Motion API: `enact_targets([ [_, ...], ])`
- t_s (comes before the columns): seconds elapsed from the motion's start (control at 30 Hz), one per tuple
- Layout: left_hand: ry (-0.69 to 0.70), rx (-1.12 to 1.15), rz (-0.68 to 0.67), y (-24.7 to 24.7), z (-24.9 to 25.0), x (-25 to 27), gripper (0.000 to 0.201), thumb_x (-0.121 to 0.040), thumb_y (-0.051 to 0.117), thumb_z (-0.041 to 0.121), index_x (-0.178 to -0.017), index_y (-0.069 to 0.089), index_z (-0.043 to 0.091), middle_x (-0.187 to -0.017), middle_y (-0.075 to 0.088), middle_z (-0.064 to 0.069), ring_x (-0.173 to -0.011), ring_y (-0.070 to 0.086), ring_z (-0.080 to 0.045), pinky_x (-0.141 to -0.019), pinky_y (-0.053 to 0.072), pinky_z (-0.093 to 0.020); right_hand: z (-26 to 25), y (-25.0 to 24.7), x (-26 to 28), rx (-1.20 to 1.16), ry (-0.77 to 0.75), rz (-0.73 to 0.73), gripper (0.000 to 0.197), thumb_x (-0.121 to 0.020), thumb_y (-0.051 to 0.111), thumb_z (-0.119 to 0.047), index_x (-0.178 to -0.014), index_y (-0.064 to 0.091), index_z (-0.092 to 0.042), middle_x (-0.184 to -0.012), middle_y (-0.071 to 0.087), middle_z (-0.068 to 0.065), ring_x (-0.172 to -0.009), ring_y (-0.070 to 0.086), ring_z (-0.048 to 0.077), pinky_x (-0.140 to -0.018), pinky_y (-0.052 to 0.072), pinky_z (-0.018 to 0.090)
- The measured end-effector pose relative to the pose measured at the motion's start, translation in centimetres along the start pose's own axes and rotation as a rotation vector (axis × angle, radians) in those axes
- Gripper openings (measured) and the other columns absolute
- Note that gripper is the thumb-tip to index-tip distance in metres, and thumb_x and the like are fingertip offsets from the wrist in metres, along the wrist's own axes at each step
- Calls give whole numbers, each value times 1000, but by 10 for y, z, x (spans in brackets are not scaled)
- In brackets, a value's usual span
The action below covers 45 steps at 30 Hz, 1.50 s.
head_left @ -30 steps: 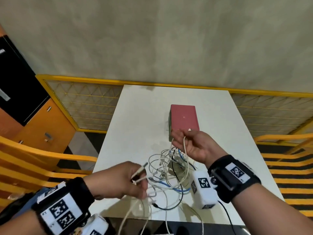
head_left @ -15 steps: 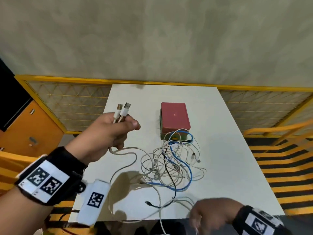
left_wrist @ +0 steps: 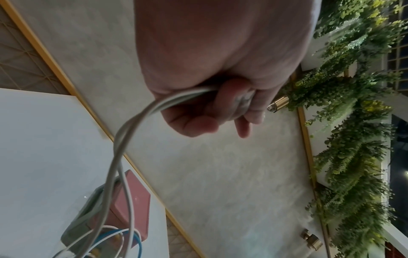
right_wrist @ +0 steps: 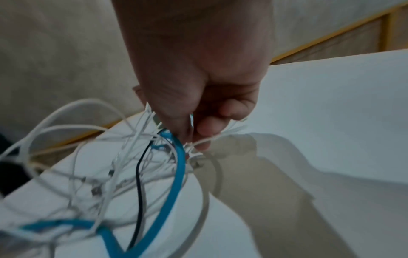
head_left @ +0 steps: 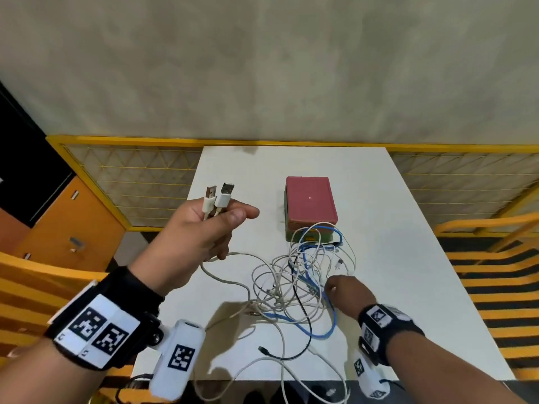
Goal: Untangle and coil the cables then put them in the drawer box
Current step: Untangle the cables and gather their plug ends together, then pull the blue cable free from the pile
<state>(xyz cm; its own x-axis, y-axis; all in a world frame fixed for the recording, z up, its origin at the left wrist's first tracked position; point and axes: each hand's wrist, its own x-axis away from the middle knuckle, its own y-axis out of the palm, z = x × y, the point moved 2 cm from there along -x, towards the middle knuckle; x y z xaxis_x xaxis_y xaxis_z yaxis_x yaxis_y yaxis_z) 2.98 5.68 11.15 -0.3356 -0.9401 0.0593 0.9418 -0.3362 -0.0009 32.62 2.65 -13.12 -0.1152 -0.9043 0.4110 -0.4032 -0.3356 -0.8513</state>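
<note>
A tangle of white, blue and black cables (head_left: 303, 275) lies on the white table (head_left: 379, 199) just in front of the red-topped drawer box (head_left: 310, 201). My left hand (head_left: 204, 225) is raised over the table's left edge and grips two white cables (left_wrist: 137, 122); their USB plugs (head_left: 217, 196) stick up above the fist. My right hand (head_left: 347, 290) is down at the tangle's right side, its fingertips pinching thin white strands (right_wrist: 198, 141) beside a blue cable (right_wrist: 176, 167). The drawer box (left_wrist: 123, 206) is shut.
Some cable ends hang over the table's near edge (head_left: 291, 380). A yellow mesh fence (head_left: 131, 182) runs behind the table. Orange cabinets (head_left: 67, 225) stand at the left, and yellow rails (head_left: 495, 258) at the right.
My left hand lifted the two USB-ended cables up and leftwards, and has held there. My right hand dropped below the table edge, then came back up into the tangle's right side.
</note>
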Motion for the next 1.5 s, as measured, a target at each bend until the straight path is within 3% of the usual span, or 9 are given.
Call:
enact_targets([
  [0.2,-1,6,12,-8,-7,2,21,-84,60,24,-90,79,16,-47,34,6,-41,31,-12,-46,35,-25,-17,23,-6,194,-73,96,10,-85,45,-24,-90,54,-24,-92,67,2,-85,65,28,-60,42,29],
  [0.43,-14,6,18,-9,-12,-1,21,-86,60,24,-91,77,15,-48,35,5,-41,33,-12,-46,35,-25,-15,30,-10,229,-40,165,26,-95,40,-38,-104,60,-25,-103,61,3,-94,61,28,-72,52,33],
  [0.67,37,-83,-40,-2,-6,-18,22,-100,52,16,-97,74,16,-63,58,2,-62,58,-14,-63,49,-31,-39,-93,-1,319,2,324,23,-90,51,-44,-103,65,-33,-112,57,4,-106,55,32,-84,46,43],
  [0.87,129,-132,-99,15,14,-44,24,-89,54,33,-89,77,31,-82,70,-2,-82,66,-14,-74,51,-38,-87,-228,36,-191,-294,538,0,-85,69,-23,-85,69,-22,-85,72,-3,-80,66,14,-72,50,28],
  [0.97,171,-119,-108,28,27,-56,23,-93,53,30,-93,76,29,-83,73,4,-85,69,-13,-77,52,-37,-121,-270,72,-499,-492,636,19,-84,73,-15,-83,65,-32,-76,67,-15,-69,62,-5,-68,48,14],
  [1.13,176,-115,-155,63,44,-73,25,-101,48,30,-101,72,26,-98,76,-1,-100,71,-18,-89,52,-39,-156,-286,101,-687,-652,604,26,-80,76,-5,-86,68,-29,-77,71,-6,-68,66,9,-64,52,23],
  [1.3,187,-32,-274,90,42,-74,29,-103,44,32,-91,70,34,-94,74,-4,-92,72,-21,-89,52,-45,-162,-277,98,-851,-678,529,25,-80,74,0,-88,71,-24,-73,71,-6,-70,67,12,-71,58,37],
  [1.4,189,-33,-260,92,37,-75,27,-103,45,28,-88,67,25,-85,72,-5,-79,70,-15,-83,51,-43,-159,-266,93,-856,-635,577,13,-79,74,-19,-85,73,-30,-75,73,-7,-68,67,9,-69,57,34],
  [1.5,197,27,-182,89,31,-80,24,-103,46,22,-91,65,12,-77,70,-6,-75,69,-22,-83,52,-47,-148,-251,90,-972,-485,643,10,-90,66,-28,-80,68,-26,-72,68,-7,-60,61,7,-54,50,28],
])
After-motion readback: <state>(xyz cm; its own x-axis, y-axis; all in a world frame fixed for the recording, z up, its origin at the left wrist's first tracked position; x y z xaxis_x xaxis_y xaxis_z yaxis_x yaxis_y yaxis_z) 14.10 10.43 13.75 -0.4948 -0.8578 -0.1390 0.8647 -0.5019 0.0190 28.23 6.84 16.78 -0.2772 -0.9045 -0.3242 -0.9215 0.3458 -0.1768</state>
